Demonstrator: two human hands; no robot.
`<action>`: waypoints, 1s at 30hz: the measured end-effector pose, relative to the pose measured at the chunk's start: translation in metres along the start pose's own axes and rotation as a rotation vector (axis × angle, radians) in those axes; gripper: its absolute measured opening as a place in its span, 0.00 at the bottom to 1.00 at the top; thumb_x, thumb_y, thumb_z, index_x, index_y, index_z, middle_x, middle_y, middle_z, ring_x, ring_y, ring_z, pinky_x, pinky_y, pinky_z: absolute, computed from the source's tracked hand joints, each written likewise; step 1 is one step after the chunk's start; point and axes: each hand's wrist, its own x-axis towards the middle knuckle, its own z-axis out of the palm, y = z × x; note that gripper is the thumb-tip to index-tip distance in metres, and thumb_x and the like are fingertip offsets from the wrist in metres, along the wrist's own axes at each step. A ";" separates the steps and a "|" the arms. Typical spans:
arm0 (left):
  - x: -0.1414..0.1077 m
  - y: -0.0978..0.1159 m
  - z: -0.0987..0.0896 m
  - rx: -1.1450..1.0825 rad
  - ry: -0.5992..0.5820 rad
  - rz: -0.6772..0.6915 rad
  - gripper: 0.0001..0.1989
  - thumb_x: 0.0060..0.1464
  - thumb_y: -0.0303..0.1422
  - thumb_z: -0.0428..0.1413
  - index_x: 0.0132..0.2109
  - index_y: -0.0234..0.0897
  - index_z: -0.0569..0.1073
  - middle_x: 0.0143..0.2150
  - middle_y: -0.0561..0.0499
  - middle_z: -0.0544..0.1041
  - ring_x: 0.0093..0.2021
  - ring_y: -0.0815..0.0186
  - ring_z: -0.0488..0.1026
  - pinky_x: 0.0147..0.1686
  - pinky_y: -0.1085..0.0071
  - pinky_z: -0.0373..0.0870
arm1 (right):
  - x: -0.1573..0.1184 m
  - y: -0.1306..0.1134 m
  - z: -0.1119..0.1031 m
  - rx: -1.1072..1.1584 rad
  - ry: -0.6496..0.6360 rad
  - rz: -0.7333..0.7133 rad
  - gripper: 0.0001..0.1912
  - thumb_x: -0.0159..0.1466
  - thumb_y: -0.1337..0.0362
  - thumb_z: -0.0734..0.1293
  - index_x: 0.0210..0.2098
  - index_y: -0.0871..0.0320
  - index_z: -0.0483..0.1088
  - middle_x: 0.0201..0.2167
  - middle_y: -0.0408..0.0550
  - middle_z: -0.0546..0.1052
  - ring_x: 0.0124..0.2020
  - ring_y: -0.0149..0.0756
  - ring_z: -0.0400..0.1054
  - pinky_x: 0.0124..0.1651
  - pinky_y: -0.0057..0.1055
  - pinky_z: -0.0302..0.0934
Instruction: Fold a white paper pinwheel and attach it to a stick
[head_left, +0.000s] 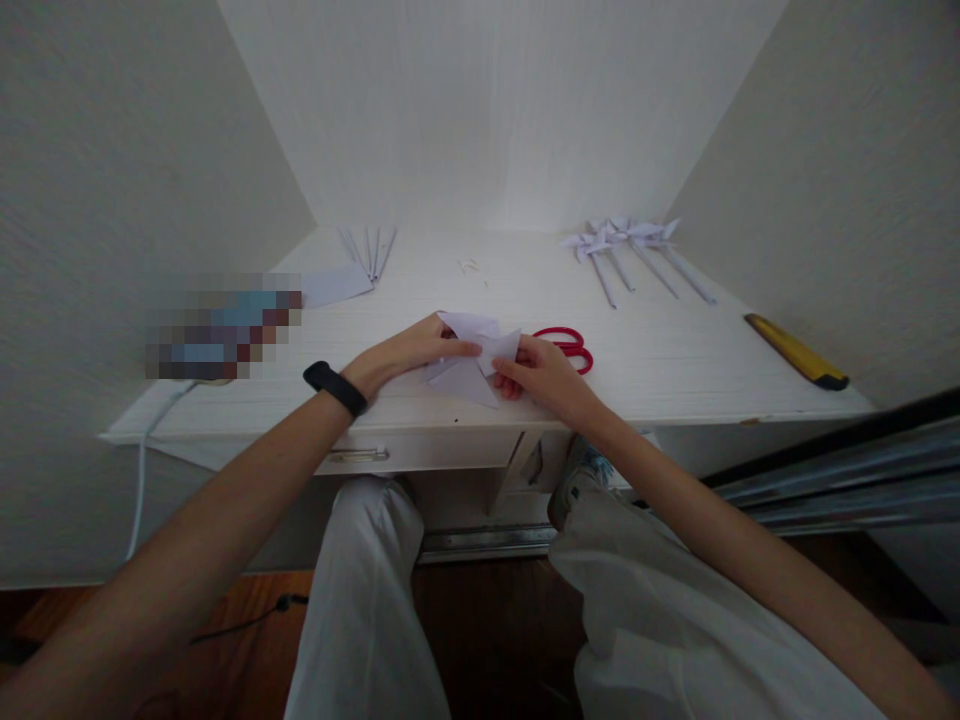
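A white paper pinwheel piece (465,378) with folded, pointed blades is between my hands near the front edge of the white desk. My left hand (427,343), with a black band on the wrist, grips its left side, thumb on top near the centre. My right hand (536,373) pinches a blade at its right side between thumb and fingers. Red-handled scissors (583,352) lie just beyond my right hand, their blades hidden. Whether anything small is at the paper's centre is too blurred to tell.
Finished paper pinwheels on sticks (622,240) lie at the back right. A yellow cutter (795,350) rests at the right edge. Paper sticks (373,255), a white sheet (334,285) and tiny pale pieces (469,266) lie farther back. A pixelated object (225,330) with a cable is at left.
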 end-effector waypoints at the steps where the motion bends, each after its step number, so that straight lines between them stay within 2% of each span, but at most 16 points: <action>1: 0.000 0.000 0.000 0.013 -0.006 0.005 0.12 0.46 0.32 0.60 0.39 0.31 0.76 0.36 0.50 0.79 0.35 0.68 0.73 0.38 0.71 0.70 | 0.000 0.000 0.000 -0.002 -0.004 -0.007 0.04 0.58 0.66 0.64 0.29 0.61 0.65 0.20 0.41 0.72 0.18 0.24 0.64 0.22 0.21 0.61; 7: 0.000 -0.001 0.001 0.058 0.004 0.020 0.11 0.46 0.32 0.60 0.38 0.31 0.76 0.35 0.50 0.78 0.36 0.66 0.73 0.41 0.69 0.70 | -0.002 -0.001 0.000 0.022 -0.009 -0.017 0.04 0.59 0.66 0.63 0.31 0.61 0.66 0.22 0.41 0.72 0.19 0.24 0.66 0.24 0.22 0.61; 15: 0.003 -0.005 -0.002 0.057 -0.018 0.019 0.11 0.47 0.33 0.60 0.38 0.31 0.76 0.36 0.49 0.79 0.36 0.66 0.73 0.39 0.70 0.70 | -0.001 0.001 0.000 0.005 0.003 -0.019 0.04 0.59 0.66 0.64 0.30 0.61 0.66 0.21 0.42 0.73 0.19 0.24 0.65 0.23 0.23 0.62; 30: 0.001 0.001 0.000 0.053 0.003 -0.006 0.11 0.46 0.33 0.60 0.36 0.31 0.76 0.35 0.50 0.79 0.33 0.68 0.72 0.36 0.73 0.70 | 0.000 -0.002 0.000 0.004 0.003 -0.002 0.02 0.59 0.68 0.63 0.29 0.60 0.65 0.21 0.41 0.72 0.18 0.24 0.65 0.21 0.22 0.61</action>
